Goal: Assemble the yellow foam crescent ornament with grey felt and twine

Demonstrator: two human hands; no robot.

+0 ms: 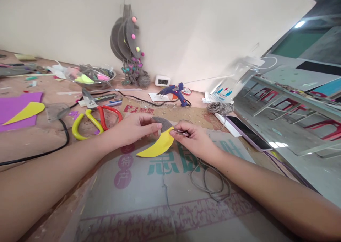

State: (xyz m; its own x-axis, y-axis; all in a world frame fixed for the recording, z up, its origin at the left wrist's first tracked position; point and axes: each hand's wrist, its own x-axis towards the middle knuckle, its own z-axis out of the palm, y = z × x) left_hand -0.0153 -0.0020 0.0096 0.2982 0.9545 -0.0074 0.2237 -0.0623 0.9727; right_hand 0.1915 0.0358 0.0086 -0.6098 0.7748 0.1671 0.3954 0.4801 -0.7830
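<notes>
Between my hands is a yellow crescent of thin sheet, its upper end wrapped in grey yarn. My left hand pinches the wrapped end between thumb and fingers. At the crescent's right edge, my right hand is closed, thumb against fingertips, with grey yarn in its grip. Loose loops of yarn hang below the right wrist and lie on a printed plastic-covered board. A ball of the same yarn lies beyond my right hand.
A blue glue gun stands behind the crescent, near a small digital clock. Yellow-handled scissors and red-handled ones lie left. A phone and clear jug are right. A black cable crosses the left side.
</notes>
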